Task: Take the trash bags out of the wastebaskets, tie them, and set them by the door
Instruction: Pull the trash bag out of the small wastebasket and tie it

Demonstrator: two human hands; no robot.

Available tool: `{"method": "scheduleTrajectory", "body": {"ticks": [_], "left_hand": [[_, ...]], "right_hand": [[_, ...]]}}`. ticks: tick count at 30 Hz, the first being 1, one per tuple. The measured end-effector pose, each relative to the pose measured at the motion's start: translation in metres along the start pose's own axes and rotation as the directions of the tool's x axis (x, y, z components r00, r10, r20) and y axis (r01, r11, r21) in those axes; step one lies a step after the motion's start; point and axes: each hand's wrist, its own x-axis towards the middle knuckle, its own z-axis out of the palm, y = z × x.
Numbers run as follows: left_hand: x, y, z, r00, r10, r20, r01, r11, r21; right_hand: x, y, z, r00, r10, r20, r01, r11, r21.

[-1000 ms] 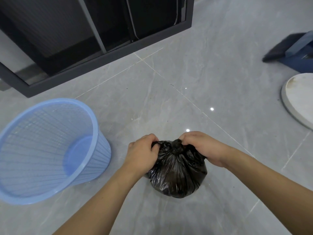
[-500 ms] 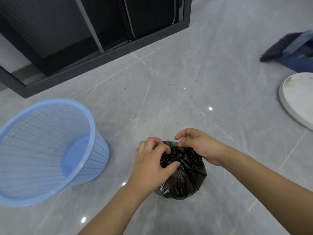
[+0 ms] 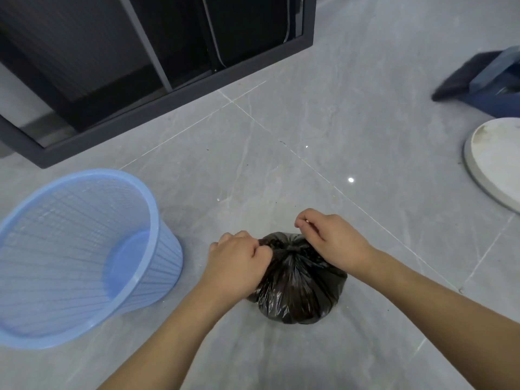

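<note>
Both hands work the black trash bag on the floor: left hand has a clamped grip on its gathered neck, right hand pinches there too, beside the blue wastebasket.

Trash bag: sitting on the floor, low in the middle of the view.
Left hand: lying against the bag's top from the left.
Right hand: lying on the bag's top from the right.
Wastebasket: standing tilted on the floor, left of the bag, near but apart.
Cabinet frame: standing behind the wastebasket, at upper left.
Round disc: lying at the right edge, well apart from the bag.
Dustpan: lying behind the disc, at upper right.
</note>
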Motion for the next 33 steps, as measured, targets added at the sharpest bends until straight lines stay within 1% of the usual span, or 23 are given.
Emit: {"method": "scheduleTrajectory", "body": {"ticks": [2,5,7,9,12,14,17,20,21,22,24,25,26,28,30,33], "left_hand": [[0.000,-0.013,0.000,0.998,-0.054,0.020,0.052,0.991,0.120],[0.002,-0.017,0.004,0.996,-0.092,0.021,0.089,0.986,0.141],[0.006,-0.015,0.005,0.996,-0.090,-0.007,0.090,0.995,0.053],[0.009,-0.016,0.005,0.995,-0.094,-0.019,0.093,0.993,-0.066],[0.009,-0.017,0.003,0.993,-0.108,-0.037,0.100,0.979,-0.178],[0.009,-0.017,0.004,0.992,-0.113,-0.050,0.100,0.973,-0.209],[0.008,-0.017,0.007,0.994,-0.098,-0.058,0.084,0.976,-0.200],[0.002,-0.016,0.006,1.000,-0.015,0.014,0.018,0.962,-0.273],[0.000,-0.016,0.005,0.998,0.031,0.049,-0.016,0.963,-0.269],[-0.001,-0.016,0.006,0.994,0.078,0.076,-0.059,0.974,-0.219],[0.000,-0.019,0.008,0.983,0.162,0.084,-0.161,0.987,-0.025],[0.002,-0.022,0.010,0.979,0.187,0.078,-0.192,0.980,0.060],[0.003,-0.024,0.011,0.978,0.196,0.073,-0.203,0.973,0.108],[0.004,-0.026,0.012,0.981,0.190,0.050,-0.194,0.973,0.126],[0.006,-0.028,0.015,0.983,0.182,0.002,-0.181,0.977,0.109],[0.013,-0.029,0.016,0.986,0.138,-0.089,-0.137,0.990,0.021]], "right_hand": [[0.000,0.010,-0.003,1.000,0.020,0.007,-0.019,0.997,-0.072],[0.000,0.012,-0.001,0.999,-0.012,0.048,0.020,0.984,-0.178],[0.001,0.011,-0.004,0.999,-0.020,0.050,0.030,0.976,-0.217],[0.002,0.010,-0.009,0.998,-0.010,0.059,0.022,0.979,-0.205],[0.000,0.005,-0.010,0.995,-0.008,0.099,0.027,0.981,-0.193],[-0.002,0.000,-0.008,0.992,-0.037,0.120,0.063,0.972,-0.225],[-0.004,-0.003,-0.008,0.988,-0.051,0.147,0.086,0.965,-0.246],[-0.002,-0.001,-0.005,0.988,-0.047,0.148,0.087,0.957,-0.275],[-0.002,0.000,-0.003,0.989,-0.053,0.140,0.093,0.951,-0.294],[-0.001,0.001,-0.001,0.989,-0.062,0.133,0.101,0.944,-0.315],[-0.001,0.004,0.002,0.990,-0.076,0.122,0.115,0.928,-0.355],[-0.001,0.005,0.002,0.990,-0.077,0.118,0.115,0.925,-0.362],[-0.002,0.005,0.003,0.990,-0.074,0.116,0.111,0.928,-0.356],[-0.002,0.003,0.002,0.989,-0.061,0.134,0.102,0.940,-0.325],[-0.001,-0.001,0.000,0.981,-0.064,0.182,0.118,0.945,-0.304],[0.002,-0.008,-0.005,0.966,-0.088,0.243,0.166,0.932,-0.321]]}}
